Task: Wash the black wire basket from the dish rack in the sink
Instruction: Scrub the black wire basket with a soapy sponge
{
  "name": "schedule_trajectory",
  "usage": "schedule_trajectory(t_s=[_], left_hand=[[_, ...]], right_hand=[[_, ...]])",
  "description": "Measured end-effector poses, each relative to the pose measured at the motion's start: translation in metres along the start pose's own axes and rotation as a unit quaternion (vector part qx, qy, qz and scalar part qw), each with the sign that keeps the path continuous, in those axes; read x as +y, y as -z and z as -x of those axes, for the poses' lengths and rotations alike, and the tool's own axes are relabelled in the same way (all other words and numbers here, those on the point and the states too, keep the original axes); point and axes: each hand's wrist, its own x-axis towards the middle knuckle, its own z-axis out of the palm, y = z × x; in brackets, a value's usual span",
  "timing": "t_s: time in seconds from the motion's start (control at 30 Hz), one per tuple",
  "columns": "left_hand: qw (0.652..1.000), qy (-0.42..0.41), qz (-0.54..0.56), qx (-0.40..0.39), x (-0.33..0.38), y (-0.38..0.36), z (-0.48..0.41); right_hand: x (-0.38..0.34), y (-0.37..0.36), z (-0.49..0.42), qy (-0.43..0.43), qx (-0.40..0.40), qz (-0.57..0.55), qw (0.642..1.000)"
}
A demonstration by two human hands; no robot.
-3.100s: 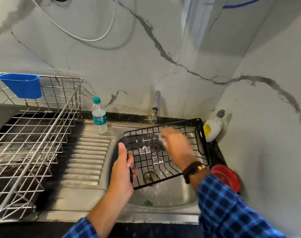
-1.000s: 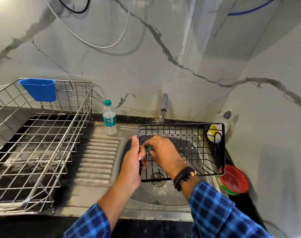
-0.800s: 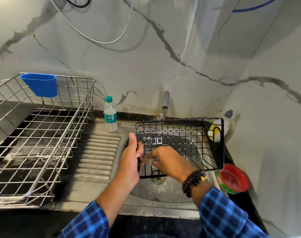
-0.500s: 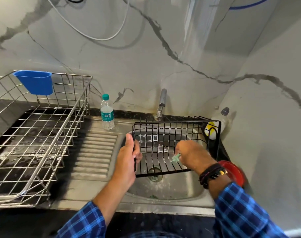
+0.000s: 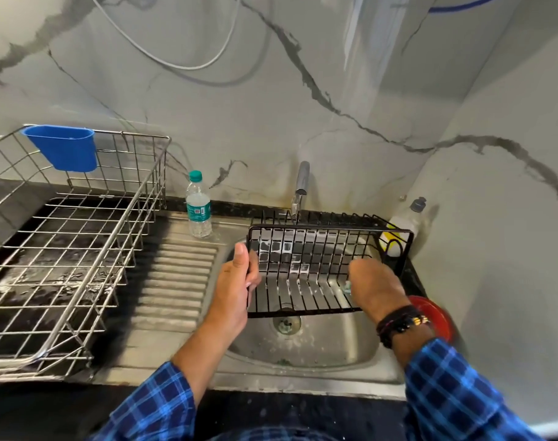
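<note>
Black wire basket (image 5: 319,268), blue cup (image 5: 62,148), red bowl (image 5: 436,313), blue-checked sleeves (image 5: 456,396), grey-veined white wall (image 5: 303,122).

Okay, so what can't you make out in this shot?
In the head view:
scrubber, mostly covered by the right hand;
red bowl, largely behind the right wrist;
soap bottle, lower part screened by the black wire basket;
water bottle label, too small to read.
</note>
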Motion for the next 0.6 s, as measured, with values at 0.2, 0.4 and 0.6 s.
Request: schedule_trajectory(t_s=[0.2,0.4,0.6], left_hand=[[0.999,-0.012,-0.047,-0.001,0.002,-0.012,-0.002],[0.999,0.013,0.016,0.035,-0.006,0.011,-0.004],[0.996,0.088,0.012,0.028,0.01,0.006,-0.005]], right_hand=[[-0.079,-0.024,0.009,0.07,0.006,-0.157,0.985],[-0.037,-0.018,0.0,0.071,0.007,-0.134,0.988],[-0.011,-0.001,-0.009,0.039,0.034,0.013,0.999]])
